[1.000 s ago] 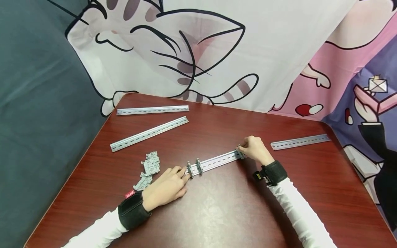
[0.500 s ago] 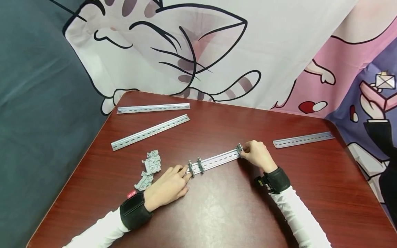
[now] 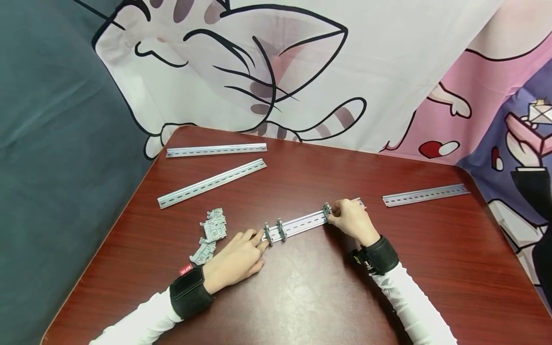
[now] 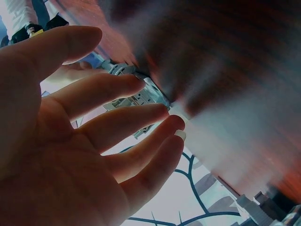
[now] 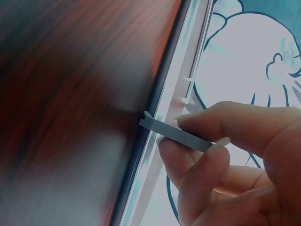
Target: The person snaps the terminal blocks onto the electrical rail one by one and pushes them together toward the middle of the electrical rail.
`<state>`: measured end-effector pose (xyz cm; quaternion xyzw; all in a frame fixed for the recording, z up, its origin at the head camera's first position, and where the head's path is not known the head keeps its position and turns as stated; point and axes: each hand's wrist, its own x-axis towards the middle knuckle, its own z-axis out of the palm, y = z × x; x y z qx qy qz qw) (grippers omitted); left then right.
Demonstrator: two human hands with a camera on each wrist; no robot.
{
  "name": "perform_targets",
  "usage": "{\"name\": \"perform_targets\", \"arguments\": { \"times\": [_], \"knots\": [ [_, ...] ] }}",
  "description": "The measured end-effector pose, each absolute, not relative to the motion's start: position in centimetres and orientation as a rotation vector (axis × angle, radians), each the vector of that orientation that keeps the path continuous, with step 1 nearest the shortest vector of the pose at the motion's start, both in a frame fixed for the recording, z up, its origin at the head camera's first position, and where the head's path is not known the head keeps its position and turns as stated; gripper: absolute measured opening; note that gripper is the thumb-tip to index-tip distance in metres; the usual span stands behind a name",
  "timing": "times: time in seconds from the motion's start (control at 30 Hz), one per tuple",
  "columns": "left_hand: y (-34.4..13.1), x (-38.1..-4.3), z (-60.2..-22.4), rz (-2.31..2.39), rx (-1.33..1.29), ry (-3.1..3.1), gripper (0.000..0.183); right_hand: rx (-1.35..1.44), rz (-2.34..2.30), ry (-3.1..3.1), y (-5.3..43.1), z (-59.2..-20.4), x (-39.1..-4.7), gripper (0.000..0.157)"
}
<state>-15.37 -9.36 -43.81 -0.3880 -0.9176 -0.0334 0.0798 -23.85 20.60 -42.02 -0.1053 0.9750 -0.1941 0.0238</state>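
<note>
A slotted metal DIN rail [image 3: 304, 224] lies slanted on the table between both hands. Two grey rail clips stand across its left part, an outer clip [image 3: 268, 234] and an inner clip [image 3: 281, 230]. My left hand [image 3: 235, 261] rests with extended fingers at the rail's left end, fingertips beside the outer clip. In the left wrist view those fingers [image 4: 136, 120] reach to the rail, thumb apart. Farther right, my right hand [image 3: 353, 223] pinches a third grey clip [image 5: 176, 133] that stands across the rail. Part of the rail's right end shows beyond that hand.
Several loose grey clips [image 3: 213, 227] lie in a cluster left of the left hand. Two more metal rails, a back rail [image 3: 215, 150] and a slanted rail [image 3: 211, 183], lie at the back left. Another rail [image 3: 424, 195] is at the right. A printed cloth [image 3: 388, 72] hangs behind the table [image 3: 293, 297].
The right hand has moved left along the rail with the clip, and the rail's right end now shows past it. The left hand stays at the left end.
</note>
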Motion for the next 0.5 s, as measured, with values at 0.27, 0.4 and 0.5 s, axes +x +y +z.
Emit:
{"name": "perform_targets", "arguments": {
  "times": [0.27,0.4,0.5],
  "knots": [
    [-9.2,-15.3,-44.0,-0.061,-1.15,-2.724,0.036,-0.277,-0.51,3.167,19.7,-41.8,-22.8,0.018],
    [-9.1,-15.3,-44.1,-0.044,-1.14,-2.694,0.037,-0.288,-0.489,3.34,17.9,-41.2,-21.5,0.023],
    [-9.2,-15.2,-44.1,-0.037,-1.131,-2.673,0.037,-0.437,-0.521,3.342,15.7,-41.0,-20.6,0.021]
  ]
}}
